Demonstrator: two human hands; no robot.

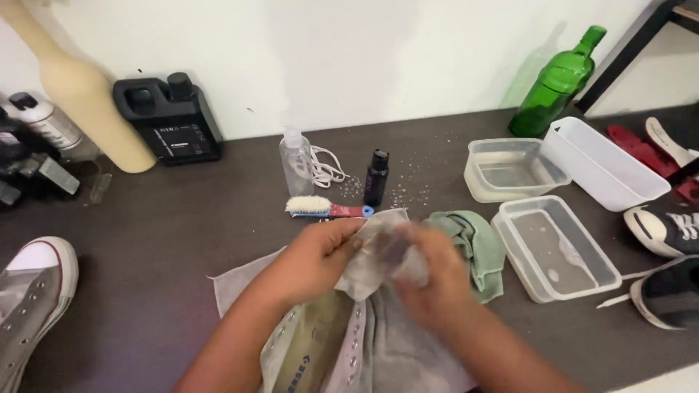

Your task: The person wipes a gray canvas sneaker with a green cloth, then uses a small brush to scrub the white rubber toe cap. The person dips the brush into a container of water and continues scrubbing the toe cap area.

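My left hand and my right hand meet over a grey canvas shoe lying on a grey cloth at the near edge of the dark table. Both hands pinch a pale grey cloth bunched against the shoe's front; the right hand is blurred. The shoe's toe is hidden under the cloth and hands. Its tongue and metal eyelets show below my wrists.
A brush, clear spray bottle, small black bottle and white laces lie beyond my hands. Green cloth and three clear plastic tubs are right. Another grey shoe is left; dark sneakers right.
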